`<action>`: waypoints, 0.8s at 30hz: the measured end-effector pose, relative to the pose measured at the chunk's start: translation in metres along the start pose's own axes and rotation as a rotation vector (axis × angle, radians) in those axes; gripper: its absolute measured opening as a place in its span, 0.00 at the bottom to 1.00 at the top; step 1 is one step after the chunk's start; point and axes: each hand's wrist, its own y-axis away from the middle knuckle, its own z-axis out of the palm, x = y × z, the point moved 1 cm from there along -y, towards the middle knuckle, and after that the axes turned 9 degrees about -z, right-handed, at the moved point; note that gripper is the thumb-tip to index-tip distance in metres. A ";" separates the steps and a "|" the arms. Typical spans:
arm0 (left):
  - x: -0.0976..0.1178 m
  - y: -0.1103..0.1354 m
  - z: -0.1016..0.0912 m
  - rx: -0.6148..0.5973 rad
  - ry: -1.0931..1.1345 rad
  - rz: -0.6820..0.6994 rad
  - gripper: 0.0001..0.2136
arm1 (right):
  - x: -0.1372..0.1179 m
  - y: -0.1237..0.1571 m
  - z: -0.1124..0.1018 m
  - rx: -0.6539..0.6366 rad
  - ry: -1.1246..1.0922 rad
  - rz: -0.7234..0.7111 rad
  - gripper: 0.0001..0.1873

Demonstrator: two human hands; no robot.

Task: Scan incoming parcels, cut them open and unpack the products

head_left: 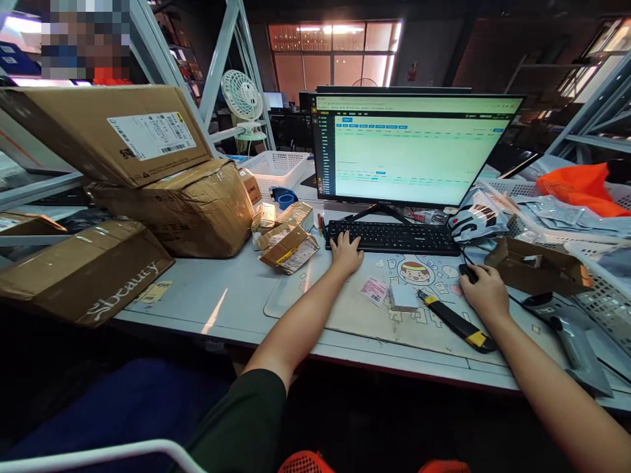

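My left hand (346,253) rests on the left end of a black keyboard (394,236), fingers spread over the keys. My right hand (486,290) is curled over a black mouse (467,272) on a printed desk mat (394,309). A monitor (411,150) with a pale green screen stands behind the keyboard. A black and yellow box cutter (456,322), a small white block (403,297) and a pink label (373,290) lie on the mat between my hands.
Large cardboard boxes (148,190) are stacked at the left, with small parcels (288,243) beside the keyboard. A white basket (279,167) and fan (242,98) stand behind. A barcode scanner (566,328), an open carton (535,266) and orange fabric (582,187) are at the right.
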 end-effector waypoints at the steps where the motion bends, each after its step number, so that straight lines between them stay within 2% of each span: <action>1: 0.000 0.000 0.000 0.002 -0.001 0.000 0.27 | 0.001 0.000 0.000 0.018 -0.008 -0.012 0.26; 9: 0.001 0.001 -0.001 0.008 0.013 0.007 0.28 | 0.009 -0.003 0.011 0.017 -0.041 -0.099 0.25; 13: 0.001 0.002 -0.002 0.005 0.010 0.007 0.28 | 0.008 -0.005 0.010 0.023 -0.071 -0.120 0.25; 18: 0.001 0.002 -0.005 -0.016 -0.005 0.001 0.28 | 0.002 -0.002 0.002 0.068 -0.065 -0.091 0.25; 24: 0.001 0.001 -0.005 -0.016 -0.016 -0.002 0.27 | 0.004 -0.001 0.005 0.008 -0.029 -0.064 0.26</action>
